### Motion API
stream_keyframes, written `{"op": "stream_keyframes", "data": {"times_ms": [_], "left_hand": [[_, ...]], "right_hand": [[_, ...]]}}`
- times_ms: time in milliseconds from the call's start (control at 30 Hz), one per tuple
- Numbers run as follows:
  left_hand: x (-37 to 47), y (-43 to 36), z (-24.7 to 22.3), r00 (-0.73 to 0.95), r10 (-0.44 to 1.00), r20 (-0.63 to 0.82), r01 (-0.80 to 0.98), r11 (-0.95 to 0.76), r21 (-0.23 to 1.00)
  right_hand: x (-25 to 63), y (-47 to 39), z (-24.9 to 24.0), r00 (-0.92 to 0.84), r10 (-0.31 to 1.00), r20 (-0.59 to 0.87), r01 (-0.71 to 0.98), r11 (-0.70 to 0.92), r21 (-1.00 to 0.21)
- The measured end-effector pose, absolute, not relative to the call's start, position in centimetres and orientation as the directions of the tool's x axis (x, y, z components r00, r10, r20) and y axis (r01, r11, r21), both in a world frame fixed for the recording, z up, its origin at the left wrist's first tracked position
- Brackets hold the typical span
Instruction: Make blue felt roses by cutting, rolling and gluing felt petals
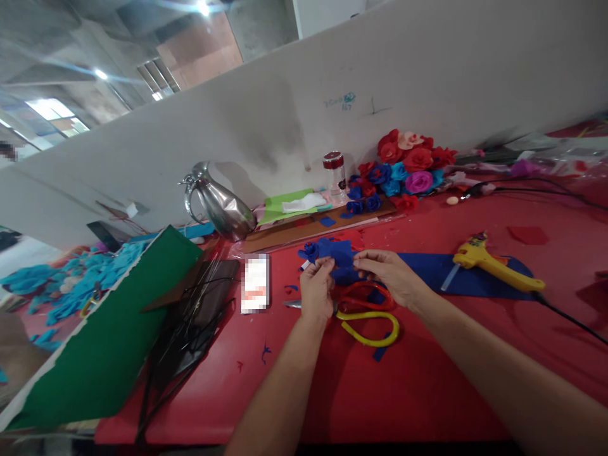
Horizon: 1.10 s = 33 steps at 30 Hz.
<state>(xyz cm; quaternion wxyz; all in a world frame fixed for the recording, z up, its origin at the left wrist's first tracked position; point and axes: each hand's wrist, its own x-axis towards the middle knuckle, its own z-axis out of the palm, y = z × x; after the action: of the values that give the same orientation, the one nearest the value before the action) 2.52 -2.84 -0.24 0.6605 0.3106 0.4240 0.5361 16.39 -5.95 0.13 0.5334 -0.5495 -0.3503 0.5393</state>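
Pinched between the fingers of my left hand (319, 288) is a small blue piece (339, 252) of paper or thin foam. My right hand (382, 269) has thumb and forefinger pressed together at the right side of that piece; whether they grip its edge is too small to tell. A curled blue flower (310, 251) lies just beyond my left hand. Scissors with one red and one yellow handle (370, 328) rest under and beside my hands, blades pointing left. To the right, a yellow glue gun (498, 265) lies across a long blue strip (427, 269).
A steel jug (221, 206), a glass jar (335, 179) and a pile of paper flowers (403, 166) stand by the wall. A phone-like object (255, 283), a dark bag (199, 316) and a green board (114, 335) are left. The glue gun's cord trails right.
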Motion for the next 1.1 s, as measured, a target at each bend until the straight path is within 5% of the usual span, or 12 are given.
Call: {"op": "stream_keyframes", "data": {"times_ms": [267, 433, 600, 1100], "left_hand": [[2.6, -2.8, -0.5, 0.021, 0.978, -0.21, -0.4, 0.201, 0.894], [2.5, -3.2, -0.6, -0.133, 0.991, 0.013, -0.251, -0.046, 0.967], [3.1, -4.0, -0.7, 0.088, 0.994, -0.069, -0.233, 0.088, 0.968], [3.3, -4.0, 0.0, 0.124, 0.976, -0.18, -0.403, 0.215, 0.889]], "right_hand": [[16.3, -5.8, -0.5, 0.227, 0.965, -0.129, -0.111, -0.106, -0.988], [16.6, -5.5, -1.3, 0.322, 0.944, -0.074, -0.044, -0.063, -0.997], [16.3, -5.7, -1.0, 0.294, 0.955, -0.051, -0.035, -0.043, -0.998], [15.9, -5.8, -1.2, 0.222, 0.972, 0.078, 0.037, 0.072, -0.997]]}}
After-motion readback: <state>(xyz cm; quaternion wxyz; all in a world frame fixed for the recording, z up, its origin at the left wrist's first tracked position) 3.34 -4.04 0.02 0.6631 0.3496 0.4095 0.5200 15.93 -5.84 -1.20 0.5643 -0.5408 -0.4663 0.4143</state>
